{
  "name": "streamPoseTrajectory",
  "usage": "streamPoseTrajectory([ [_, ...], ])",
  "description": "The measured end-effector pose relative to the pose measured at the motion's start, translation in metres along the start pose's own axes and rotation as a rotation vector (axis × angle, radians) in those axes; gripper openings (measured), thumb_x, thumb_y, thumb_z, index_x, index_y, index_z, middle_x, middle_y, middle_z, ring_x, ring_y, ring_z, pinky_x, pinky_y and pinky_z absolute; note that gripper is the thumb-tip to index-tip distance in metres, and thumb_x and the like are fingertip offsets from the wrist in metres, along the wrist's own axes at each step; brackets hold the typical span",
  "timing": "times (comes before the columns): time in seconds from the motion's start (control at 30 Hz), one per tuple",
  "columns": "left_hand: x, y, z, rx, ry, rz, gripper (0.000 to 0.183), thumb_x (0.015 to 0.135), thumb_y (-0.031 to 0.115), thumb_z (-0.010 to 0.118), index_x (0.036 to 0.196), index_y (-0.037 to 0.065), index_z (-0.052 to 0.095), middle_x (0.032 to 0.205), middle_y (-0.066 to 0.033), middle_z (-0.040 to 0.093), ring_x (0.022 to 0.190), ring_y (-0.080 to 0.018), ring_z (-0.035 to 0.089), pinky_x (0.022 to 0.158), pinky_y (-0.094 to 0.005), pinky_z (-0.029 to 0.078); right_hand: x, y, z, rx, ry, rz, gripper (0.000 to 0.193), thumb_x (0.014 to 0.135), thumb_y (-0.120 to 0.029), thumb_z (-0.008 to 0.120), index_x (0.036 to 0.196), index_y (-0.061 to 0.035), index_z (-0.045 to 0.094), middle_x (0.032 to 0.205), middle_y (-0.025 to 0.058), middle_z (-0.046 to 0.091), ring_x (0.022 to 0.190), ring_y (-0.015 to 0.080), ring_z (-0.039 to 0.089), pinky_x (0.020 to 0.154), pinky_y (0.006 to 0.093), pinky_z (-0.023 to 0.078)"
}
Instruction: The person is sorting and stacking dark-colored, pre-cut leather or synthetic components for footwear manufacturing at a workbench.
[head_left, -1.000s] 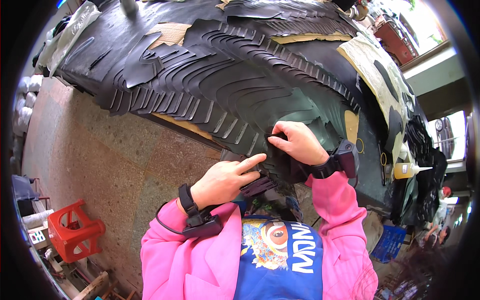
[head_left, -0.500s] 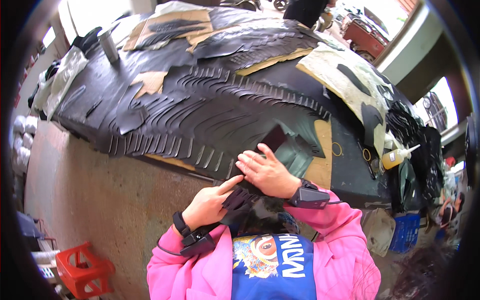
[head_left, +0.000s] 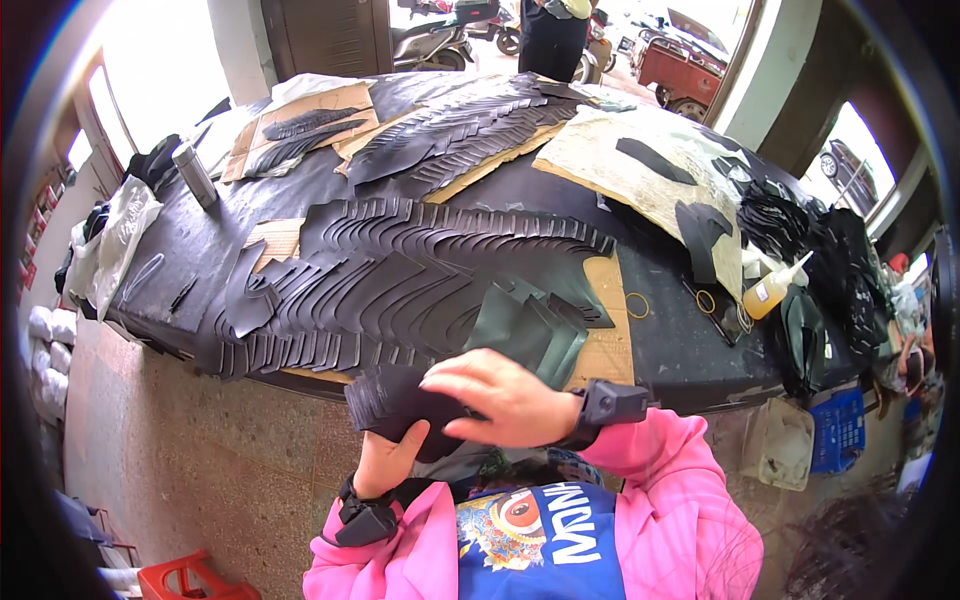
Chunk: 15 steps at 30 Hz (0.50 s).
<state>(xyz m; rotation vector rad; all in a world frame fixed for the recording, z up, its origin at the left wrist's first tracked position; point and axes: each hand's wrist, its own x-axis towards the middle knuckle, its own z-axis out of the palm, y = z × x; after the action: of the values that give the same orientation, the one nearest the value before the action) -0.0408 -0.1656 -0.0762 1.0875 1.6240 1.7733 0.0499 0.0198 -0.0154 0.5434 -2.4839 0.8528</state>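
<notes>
A thick stack of thin black leather-like pieces (head_left: 383,396) is gripped in my left hand (head_left: 390,460), with the thumb up along its near side and the other fingers hidden beneath. Over the stack's right part lies my right hand (head_left: 515,400), its fingers stretched out and slightly parted; whether they press on the top piece I cannot tell. Just beyond my hands, dark green flat pieces (head_left: 530,330) lie overlapped on the table. Long rows of fanned-out black curved pieces (head_left: 400,270) spread to their left and behind them.
On the black-covered table (head_left: 650,350) stand a metal cylinder (head_left: 194,176) at far left and a yellow-liquid bottle (head_left: 772,290) at right. A pale sheet (head_left: 640,165) bears more cut pieces. A red stool (head_left: 195,578) and a blue crate (head_left: 838,430) are on the floor. Someone stands beyond the table (head_left: 552,40).
My left hand has lifted the black stack clearly into view. My right hand has left the pieces at the table's edge and moved over the stack. The view has tilted upward.
</notes>
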Motion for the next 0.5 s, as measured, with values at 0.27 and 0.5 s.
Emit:
streamPoseTrajectory([
  [0.27,0.001,0.002,0.011,-0.043,0.099,-0.032,0.029,0.091,0.009,0.045,0.118,-0.001,0.047,0.109,-0.0085,0.055,0.100,-0.0157,0.051,0.085,-0.0283,0.041,0.006,-0.006,0.035,0.104,-0.063,0.126,0.058,0.070,-0.015,0.066,0.120,0.0028,0.042,0.115,0.0196,0.045,0.107,0.0341,0.044,0.092,0.0384,0.039],
  [0.5,0.000,-0.005,0.006,0.050,0.137,0.009,0.027,0.089,0.007,0.047,0.114,-0.001,0.050,0.102,-0.0114,0.057,0.094,-0.0204,0.054,0.085,-0.0307,0.041,0.018,0.002,0.037,0.132,0.017,0.144,0.042,0.069,0.004,0.053,0.110,-0.0002,0.050,0.103,0.0175,0.051,0.095,0.0344,0.052,0.082,0.0371,0.045],
])
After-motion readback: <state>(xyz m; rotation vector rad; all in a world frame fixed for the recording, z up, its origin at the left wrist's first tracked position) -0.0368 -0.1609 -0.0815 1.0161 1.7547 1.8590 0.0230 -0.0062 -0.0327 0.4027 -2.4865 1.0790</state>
